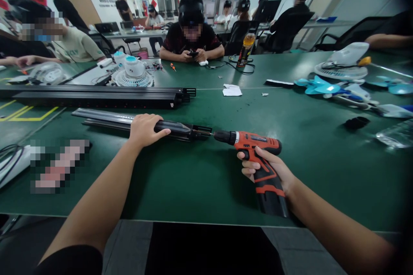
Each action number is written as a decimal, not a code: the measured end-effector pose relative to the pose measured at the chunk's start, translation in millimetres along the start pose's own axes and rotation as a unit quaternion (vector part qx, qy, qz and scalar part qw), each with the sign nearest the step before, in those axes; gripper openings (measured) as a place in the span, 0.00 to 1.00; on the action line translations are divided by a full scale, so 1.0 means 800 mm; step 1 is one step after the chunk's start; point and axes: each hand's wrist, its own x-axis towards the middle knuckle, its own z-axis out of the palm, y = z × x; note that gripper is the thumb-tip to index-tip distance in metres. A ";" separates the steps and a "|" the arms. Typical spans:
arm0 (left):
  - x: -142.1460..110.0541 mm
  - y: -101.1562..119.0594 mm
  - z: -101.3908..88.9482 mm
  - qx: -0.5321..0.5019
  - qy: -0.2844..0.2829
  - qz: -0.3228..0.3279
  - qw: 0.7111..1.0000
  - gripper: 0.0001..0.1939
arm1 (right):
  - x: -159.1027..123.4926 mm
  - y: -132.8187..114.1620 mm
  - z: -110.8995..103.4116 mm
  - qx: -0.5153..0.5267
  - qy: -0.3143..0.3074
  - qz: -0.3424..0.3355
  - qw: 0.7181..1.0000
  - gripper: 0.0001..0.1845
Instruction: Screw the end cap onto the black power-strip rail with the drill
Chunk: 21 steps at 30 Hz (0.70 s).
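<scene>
My left hand point(144, 129) presses down on a long black metal rail point(106, 119) that lies across the green table point(200, 180), fingers curled over its top. My right hand point(266, 167) is wrapped round the grip of an orange and black cordless drill point(258, 146). The drill lies level, its bit touching the right end of the rail point(201, 131).
A longer black power strip housing point(97, 96) lies behind the rail. Small fans point(134, 73) and blue fan blades point(322, 88) sit further back, with a bottle point(247, 49) and paper scraps point(231, 91). A person sits opposite, others to the sides.
</scene>
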 end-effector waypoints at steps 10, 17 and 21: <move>0.001 0.000 0.001 -0.011 0.002 0.001 1.000 0.34 | 0.000 0.000 0.000 0.010 0.015 -0.029 0.999 0.15; 0.002 -0.001 0.003 -0.009 0.000 -0.001 1.000 0.34 | 0.003 -0.001 0.004 0.001 0.026 -0.048 0.998 0.11; 0.002 0.001 0.001 -0.020 -0.006 -0.009 1.000 0.34 | 0.002 -0.001 0.004 0.022 0.029 -0.045 0.998 0.10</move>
